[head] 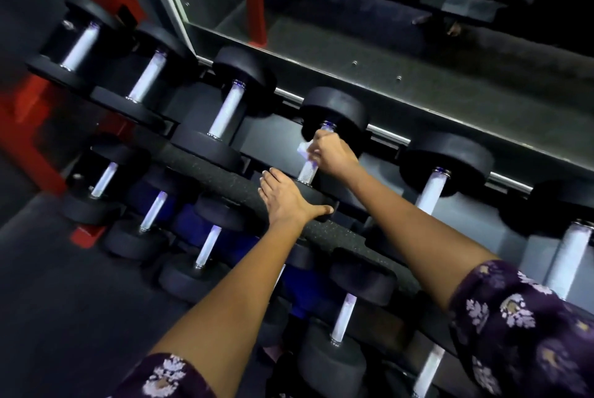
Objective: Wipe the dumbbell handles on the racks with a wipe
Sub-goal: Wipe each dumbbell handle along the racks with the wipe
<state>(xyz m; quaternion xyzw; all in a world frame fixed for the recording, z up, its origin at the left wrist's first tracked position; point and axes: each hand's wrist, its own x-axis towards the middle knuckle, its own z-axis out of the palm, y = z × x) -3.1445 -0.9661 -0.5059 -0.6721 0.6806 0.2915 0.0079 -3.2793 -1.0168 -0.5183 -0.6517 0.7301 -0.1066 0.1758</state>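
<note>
Right hand (334,153) has its fingers curled round the handle (308,169) of a dumbbell mid-row on the upper rack (347,237), w/ a white wipe (303,150) pinched against the metal. Left hand (286,198) rests flat, fingers straight, on that dumbbell's near weight head (316,196). More dumbbells sit left & right, plus a lower row nearer.

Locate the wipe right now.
In the head view, the wipe sits mid-frame on the upper rack, wrapped around the dumbbell handle in the right hand, just above the left hand resting on that dumbbell's near head.
</note>
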